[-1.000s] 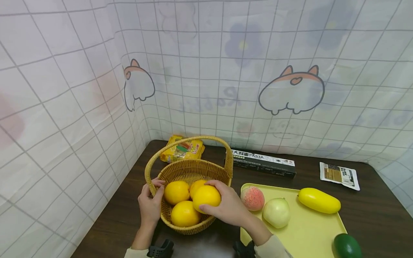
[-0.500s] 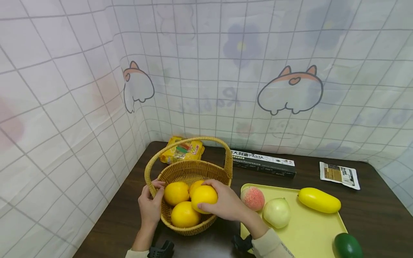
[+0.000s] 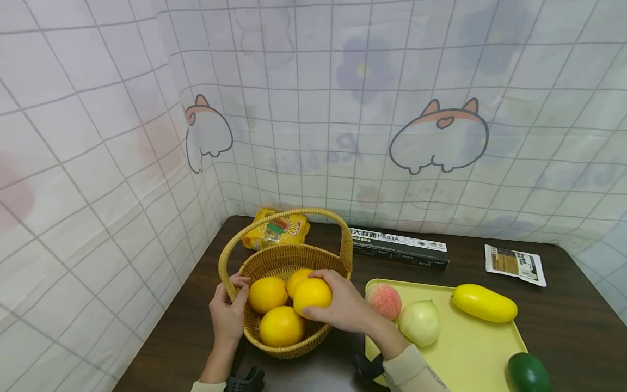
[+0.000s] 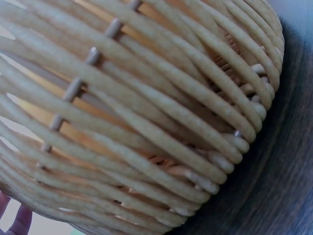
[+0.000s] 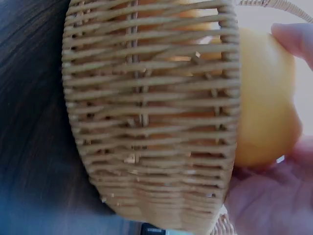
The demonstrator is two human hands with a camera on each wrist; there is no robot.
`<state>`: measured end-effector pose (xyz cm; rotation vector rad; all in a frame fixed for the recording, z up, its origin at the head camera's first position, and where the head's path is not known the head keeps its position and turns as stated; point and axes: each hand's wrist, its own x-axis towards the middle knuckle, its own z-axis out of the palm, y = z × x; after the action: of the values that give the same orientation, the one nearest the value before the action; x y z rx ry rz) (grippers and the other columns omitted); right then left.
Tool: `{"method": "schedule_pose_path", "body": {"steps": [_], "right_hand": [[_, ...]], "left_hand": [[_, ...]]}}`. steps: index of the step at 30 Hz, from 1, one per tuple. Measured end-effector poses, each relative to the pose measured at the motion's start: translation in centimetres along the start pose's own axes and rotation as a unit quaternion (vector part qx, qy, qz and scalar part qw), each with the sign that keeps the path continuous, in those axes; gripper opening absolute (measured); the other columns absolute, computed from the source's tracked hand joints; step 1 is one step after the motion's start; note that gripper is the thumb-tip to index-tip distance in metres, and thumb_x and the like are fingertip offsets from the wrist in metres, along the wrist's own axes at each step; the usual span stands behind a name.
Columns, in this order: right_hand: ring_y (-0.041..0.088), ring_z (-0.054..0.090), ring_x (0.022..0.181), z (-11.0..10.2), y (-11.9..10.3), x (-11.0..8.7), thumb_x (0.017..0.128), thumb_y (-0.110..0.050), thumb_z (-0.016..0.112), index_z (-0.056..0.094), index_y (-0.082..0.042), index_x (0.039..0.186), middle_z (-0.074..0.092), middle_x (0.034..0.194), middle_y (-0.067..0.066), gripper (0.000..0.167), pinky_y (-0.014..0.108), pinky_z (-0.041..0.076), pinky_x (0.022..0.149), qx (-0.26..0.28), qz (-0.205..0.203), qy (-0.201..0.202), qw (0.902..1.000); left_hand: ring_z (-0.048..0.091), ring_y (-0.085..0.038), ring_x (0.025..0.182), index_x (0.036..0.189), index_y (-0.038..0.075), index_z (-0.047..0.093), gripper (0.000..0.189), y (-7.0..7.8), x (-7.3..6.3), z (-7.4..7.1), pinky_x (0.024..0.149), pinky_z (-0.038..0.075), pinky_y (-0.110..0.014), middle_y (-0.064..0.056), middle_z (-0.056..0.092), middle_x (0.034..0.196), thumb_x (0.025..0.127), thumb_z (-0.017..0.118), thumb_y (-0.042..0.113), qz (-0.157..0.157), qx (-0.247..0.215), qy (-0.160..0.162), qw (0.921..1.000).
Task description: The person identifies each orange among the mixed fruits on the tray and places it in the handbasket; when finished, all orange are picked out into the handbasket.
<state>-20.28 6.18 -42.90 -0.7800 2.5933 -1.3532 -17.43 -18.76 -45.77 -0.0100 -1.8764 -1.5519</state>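
A woven wicker basket (image 3: 274, 351) with a tall hoop handle stands on the dark table. My left hand (image 3: 228, 313) grips its left rim by the foot of the handle. In the left wrist view the basket's woven side (image 4: 146, 107) fills most of the picture, with fingertips (image 4: 20, 221) at the lower left corner. My right hand (image 3: 345, 305) holds a yellow lemon (image 3: 312, 297) between thumb and fingers, over the basket's right part. Three more lemons (image 3: 281, 326) lie inside. The right wrist view shows the held lemon (image 5: 266, 98) at the rim, its lower part hidden by the weave.
Right of the basket, a pale yellow tray (image 3: 470, 354) bears a peach (image 3: 384, 301), a pale green round fruit (image 3: 419, 323), a long yellow fruit (image 3: 484, 303) and a dark green one (image 3: 528, 373). Behind are a yellow packet (image 3: 276, 228), a pasta box (image 3: 399, 249) and a sachet (image 3: 515, 265).
My right hand with its lemon has shifted slightly left, then a little up and back to the right. The left hand keeps its grip on the basket.
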Motion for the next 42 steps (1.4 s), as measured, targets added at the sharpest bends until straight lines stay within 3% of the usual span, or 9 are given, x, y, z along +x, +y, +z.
{"method": "schedule_pose_path", "body": {"steps": [8, 19, 25, 33, 42], "right_hand": [[0.014, 0.055, 0.097, -0.3, 0.8, 0.1, 0.076, -0.047, 0.08, 0.052, -0.02, 0.134, 0.054, 0.121, -0.005, 0.07, 0.033, 0.049, 0.081, -0.019, -0.044, -0.015, 0.9987], [0.014, 0.055, 0.103, -0.5, 0.9, 0.2, 0.075, -0.039, 0.083, 0.052, -0.02, 0.136, 0.053, 0.126, -0.008, 0.071, 0.035, 0.049, 0.086, 0.006, -0.052, -0.028, 0.9983], [0.014, 0.055, 0.107, -0.6, 1.1, 0.2, 0.077, -0.031, 0.083, 0.055, -0.021, 0.132, 0.053, 0.128, -0.01, 0.063, 0.034, 0.048, 0.088, 0.031, -0.059, -0.026, 0.9974], [0.023, 0.053, 0.12, -0.6, 1.5, 0.3, 0.08, -0.02, 0.081, 0.055, -0.008, 0.132, 0.056, 0.13, 0.007, 0.059, 0.046, 0.041, 0.105, 0.072, -0.08, -0.031, 0.9938], [0.024, 0.054, 0.122, -0.4, 1.7, -0.1, 0.083, -0.019, 0.079, 0.056, -0.006, 0.131, 0.057, 0.13, 0.01, 0.055, 0.045, 0.04, 0.107, 0.099, -0.081, -0.022, 0.9916]], "left_hand": [[0.055, -0.034, 0.107, 0.085, -0.011, 0.061, 0.004, -0.3, 0.0, 0.0, 0.091, 0.04, -0.016, -0.026, 0.066, 0.097, 0.088, 0.061, -0.009, 0.008, -0.005, -0.003, 0.9999], [0.056, -0.031, 0.106, 0.087, -0.012, 0.061, 0.005, 0.0, 0.0, 0.0, 0.092, 0.041, -0.015, -0.024, 0.066, 0.097, 0.089, 0.061, -0.007, 0.0, -0.011, -0.003, 0.9999], [0.057, -0.03, 0.106, 0.087, -0.012, 0.061, 0.004, 0.1, -0.1, 0.0, 0.092, 0.042, -0.016, -0.025, 0.066, 0.097, 0.088, 0.061, -0.008, 0.0, -0.01, -0.003, 0.9999], [0.056, -0.035, 0.106, 0.088, -0.013, 0.061, 0.005, 0.0, 0.0, 0.0, 0.091, 0.041, -0.015, -0.027, 0.066, 0.098, 0.088, 0.061, -0.008, 0.001, -0.009, -0.004, 1.0], [0.056, -0.028, 0.106, 0.088, -0.01, 0.062, 0.003, -0.2, 0.0, 0.0, 0.09, 0.04, -0.013, -0.025, 0.067, 0.098, 0.089, 0.061, -0.007, 0.003, -0.002, -0.002, 1.0]]}}
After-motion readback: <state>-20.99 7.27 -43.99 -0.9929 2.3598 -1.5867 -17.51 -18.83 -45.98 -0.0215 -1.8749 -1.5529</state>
